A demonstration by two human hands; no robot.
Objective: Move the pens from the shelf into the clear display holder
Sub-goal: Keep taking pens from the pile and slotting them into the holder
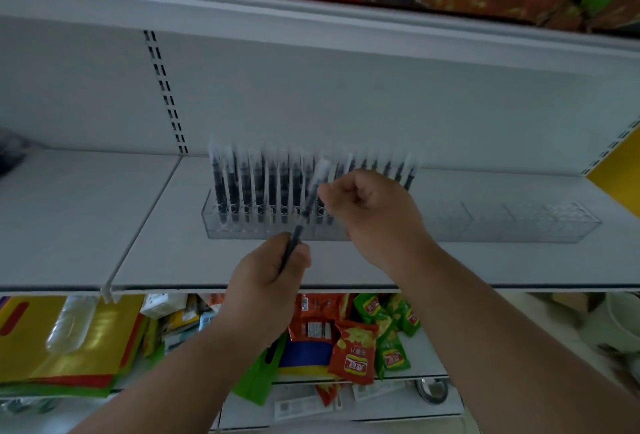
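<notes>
Holding one pen [304, 212] between both hands, you have it tilted in front of the row already standing in the holder [242, 226]. Your left hand [266, 271] curls round its dark lower end; your right hand [367, 201] has its fingers curled near the pale cap end, though the blur keeps me from telling whether they truly pinch it or only steady it.

The holder sits on the white shelf [156, 243], its left and middle slots filled with upright pens [256, 184], its right part looking bare.

Watch the tilt first. With the pen slanted across the standing row, its tip could strike a neighbour rather than a free slot, and a knocked pen may lean into the next. Your right wrist also hovers just in front of the row's right-hand pens; a sweep sideways could brush their caps and tip several.

The holder is light-looking clear plastic, I judge, and not visibly fixed. Pushing down off-centre could slide it back or rock it forward toward the shelf edge.

If both hands let go unevenly, the pen may drop and roll off onto the snack bags [353, 350] on the shelf below.
</notes>
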